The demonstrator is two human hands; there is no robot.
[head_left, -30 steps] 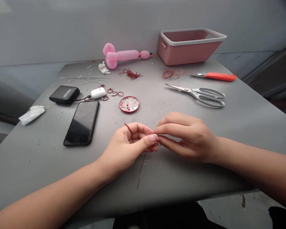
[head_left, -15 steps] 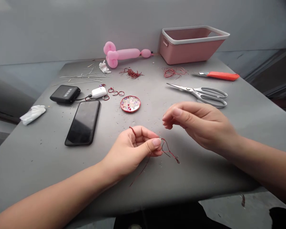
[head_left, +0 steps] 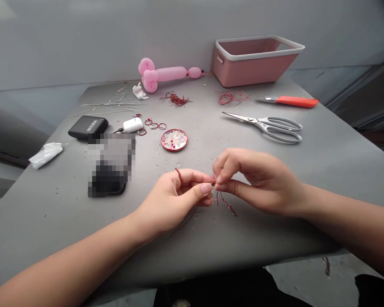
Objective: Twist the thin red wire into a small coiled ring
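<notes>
Dark red cord [head_left: 231,209] is hanging in thin strands below the meeting fingertips, over the middle of the bench [head_left: 201,128], nearer its front edge than its back. The step seems to be working the strand by touch, so the left hand [head_left: 176,194] should be gripping firmly right beside the worked spot while the right hand [head_left: 259,183] is making only small, light pulls. The loose ends should be hanging clear of each other; strands this fine are likely to be snagging otherwise.

The left hand is clamping the cord between thumb and forefinger, its other fingers curling beneath, with a red ring [head_left: 178,174] circling the forefinger's base. The right hand is pinching the cord at the same spot, thumb and forefinger together, knuckles arching up; the exact detail inside is too small to tell. Both forearms are angling inward over the front edge. Scissors [head_left: 263,125] are lying toward the right edge.
</notes>
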